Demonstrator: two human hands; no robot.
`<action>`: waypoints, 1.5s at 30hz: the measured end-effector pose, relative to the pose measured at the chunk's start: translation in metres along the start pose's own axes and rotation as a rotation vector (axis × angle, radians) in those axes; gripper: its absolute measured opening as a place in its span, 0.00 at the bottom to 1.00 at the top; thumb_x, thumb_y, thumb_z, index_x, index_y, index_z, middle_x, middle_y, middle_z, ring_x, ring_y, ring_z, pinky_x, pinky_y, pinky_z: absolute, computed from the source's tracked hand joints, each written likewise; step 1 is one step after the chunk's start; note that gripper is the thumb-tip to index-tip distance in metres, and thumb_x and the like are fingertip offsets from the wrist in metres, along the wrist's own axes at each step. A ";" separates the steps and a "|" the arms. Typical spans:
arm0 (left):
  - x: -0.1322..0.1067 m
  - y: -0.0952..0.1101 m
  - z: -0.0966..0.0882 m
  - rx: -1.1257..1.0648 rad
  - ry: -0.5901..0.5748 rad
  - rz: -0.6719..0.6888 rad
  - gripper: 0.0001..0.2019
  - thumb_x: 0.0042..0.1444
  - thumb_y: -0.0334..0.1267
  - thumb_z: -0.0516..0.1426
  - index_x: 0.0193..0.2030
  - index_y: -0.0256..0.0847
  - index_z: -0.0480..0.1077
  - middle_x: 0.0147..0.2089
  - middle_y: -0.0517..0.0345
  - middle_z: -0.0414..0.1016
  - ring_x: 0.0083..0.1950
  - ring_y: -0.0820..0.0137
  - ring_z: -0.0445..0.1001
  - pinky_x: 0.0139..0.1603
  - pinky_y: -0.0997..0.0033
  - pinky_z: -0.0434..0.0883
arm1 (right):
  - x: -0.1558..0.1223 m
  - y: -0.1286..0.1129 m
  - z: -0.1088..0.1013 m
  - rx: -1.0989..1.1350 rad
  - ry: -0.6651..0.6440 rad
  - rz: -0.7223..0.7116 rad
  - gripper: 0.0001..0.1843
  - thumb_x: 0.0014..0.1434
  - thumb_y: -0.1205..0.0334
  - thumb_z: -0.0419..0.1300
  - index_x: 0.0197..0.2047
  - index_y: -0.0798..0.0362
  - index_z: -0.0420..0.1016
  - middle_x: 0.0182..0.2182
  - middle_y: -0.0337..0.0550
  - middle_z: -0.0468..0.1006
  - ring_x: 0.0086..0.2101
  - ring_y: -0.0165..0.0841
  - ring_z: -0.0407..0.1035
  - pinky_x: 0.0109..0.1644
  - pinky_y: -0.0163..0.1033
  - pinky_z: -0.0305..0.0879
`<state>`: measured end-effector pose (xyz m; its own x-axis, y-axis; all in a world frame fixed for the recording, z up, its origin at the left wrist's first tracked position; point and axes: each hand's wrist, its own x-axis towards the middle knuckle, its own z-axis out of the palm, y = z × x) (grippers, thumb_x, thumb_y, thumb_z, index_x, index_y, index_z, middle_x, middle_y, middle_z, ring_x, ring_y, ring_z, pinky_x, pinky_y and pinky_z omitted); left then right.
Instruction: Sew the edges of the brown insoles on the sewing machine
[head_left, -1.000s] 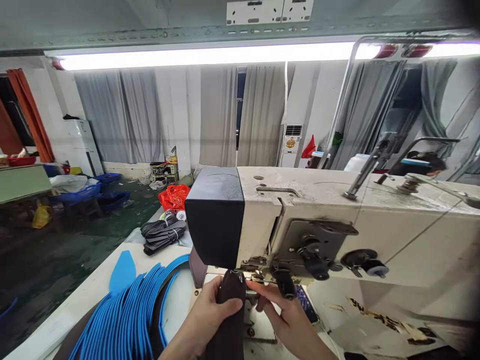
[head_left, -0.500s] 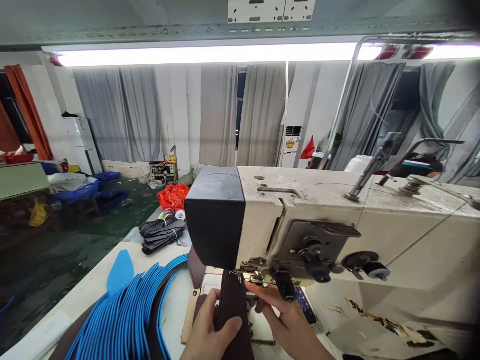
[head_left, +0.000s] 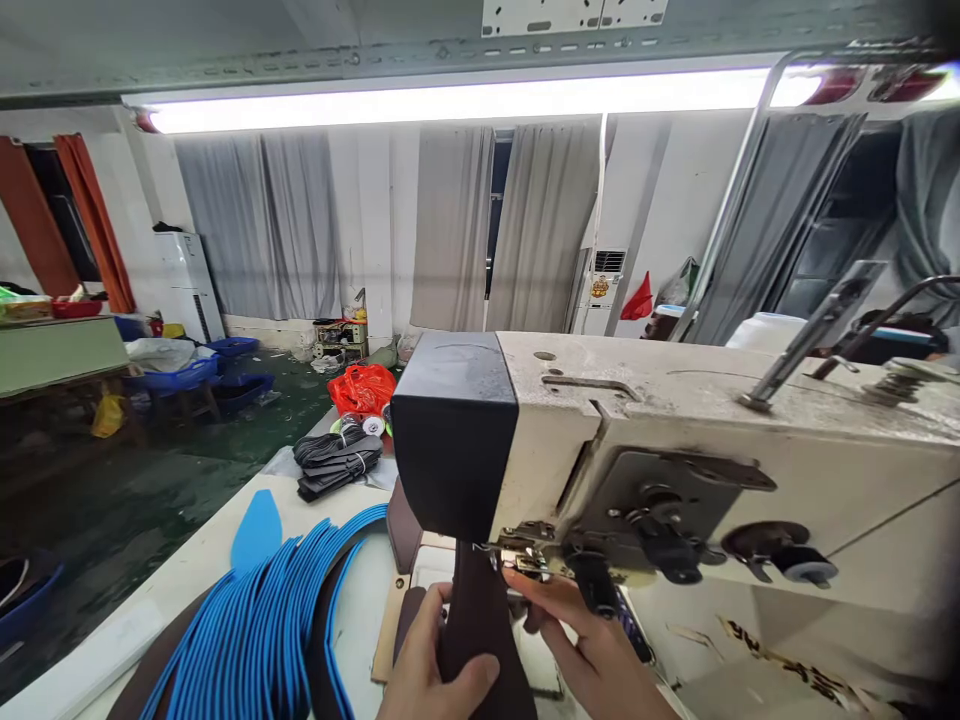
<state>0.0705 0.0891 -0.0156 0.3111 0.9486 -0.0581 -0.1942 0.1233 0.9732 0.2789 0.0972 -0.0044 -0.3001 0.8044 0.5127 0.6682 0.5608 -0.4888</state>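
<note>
A dark brown strip of material (head_left: 474, 620) runs up under the head of a cream sewing machine (head_left: 675, 470) with a black end cover. My left hand (head_left: 435, 670) is closed round the strip from the left, thumb across its front. My right hand (head_left: 592, 650) rests beside the strip on the right, its fingertips pinched at the metal presser parts (head_left: 525, 558) under the machine head. What the fingertips hold, if anything, is too small to make out.
A bundle of blue cords (head_left: 262, 630) and a blue flat piece (head_left: 256, 528) lie on the white table (head_left: 172, 600) to the left. Dark strips in a stack (head_left: 334, 462) and a red bag (head_left: 362, 388) sit further back. Beyond are crates and curtains.
The view has shifted a little so the machine sits further right. The brown strip stands higher in front of my left hand, which has slid lower on it. My right hand stays at the presser parts.
</note>
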 end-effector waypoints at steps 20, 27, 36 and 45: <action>0.028 0.049 -0.023 -0.151 -0.156 -0.072 0.20 0.45 0.30 0.65 0.46 0.39 0.70 0.38 0.54 0.80 0.41 0.63 0.77 0.42 0.67 0.73 | 0.006 -0.006 -0.003 0.041 0.013 0.025 0.20 0.65 0.63 0.48 0.54 0.45 0.74 0.25 0.37 0.79 0.27 0.28 0.75 0.36 0.31 0.73; 0.023 0.038 -0.001 -0.171 0.064 -0.002 0.28 0.42 0.34 0.67 0.52 0.41 0.65 0.41 0.53 0.80 0.39 0.65 0.77 0.37 0.73 0.73 | 0.004 -0.002 0.003 0.068 0.004 0.057 0.20 0.66 0.62 0.47 0.56 0.45 0.73 0.26 0.39 0.78 0.25 0.28 0.73 0.29 0.30 0.70; 0.034 0.041 0.009 -0.239 0.098 -0.056 0.26 0.40 0.34 0.65 0.48 0.41 0.65 0.43 0.50 0.78 0.43 0.61 0.76 0.30 0.72 0.71 | 0.004 -0.002 0.004 0.062 0.070 -0.011 0.21 0.64 0.67 0.47 0.55 0.46 0.74 0.23 0.36 0.76 0.27 0.28 0.73 0.37 0.32 0.70; 0.057 0.049 0.011 -0.189 0.099 -0.005 0.18 0.40 0.31 0.62 0.42 0.38 0.69 0.42 0.48 0.78 0.44 0.62 0.75 0.37 0.70 0.71 | 0.005 -0.001 0.009 0.086 0.086 0.001 0.21 0.64 0.67 0.48 0.55 0.47 0.75 0.24 0.37 0.78 0.27 0.28 0.74 0.37 0.32 0.71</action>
<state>0.0887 0.1464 0.0315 0.2213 0.9707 -0.0934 -0.3666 0.1716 0.9144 0.2708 0.1019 -0.0075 -0.2375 0.7876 0.5686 0.6063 0.5775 -0.5467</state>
